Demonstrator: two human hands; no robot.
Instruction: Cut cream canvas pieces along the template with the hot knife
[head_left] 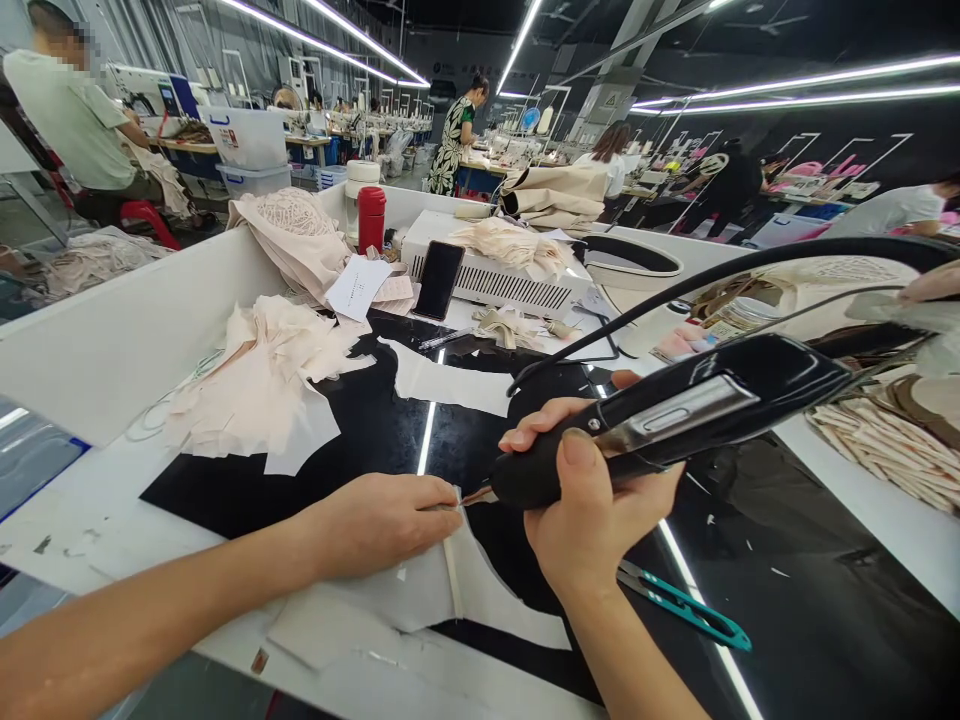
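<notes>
left hand: flat, fingers extended, pressing pale fabric piece onto black tabletop | right hand: fingers wrapped around black heat-cutting tool | tool tip: touching fabric edge just beyond left fingertips | teal thread snips: beside right wrist

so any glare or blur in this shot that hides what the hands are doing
Head view: ceiling strip lights reflect as bright streaks on the glossy black mat, one running between the hands; the left hand and right hand, gripping the black tool, are sharp; the frame edges bow, and the far workstations are soft.
</notes>
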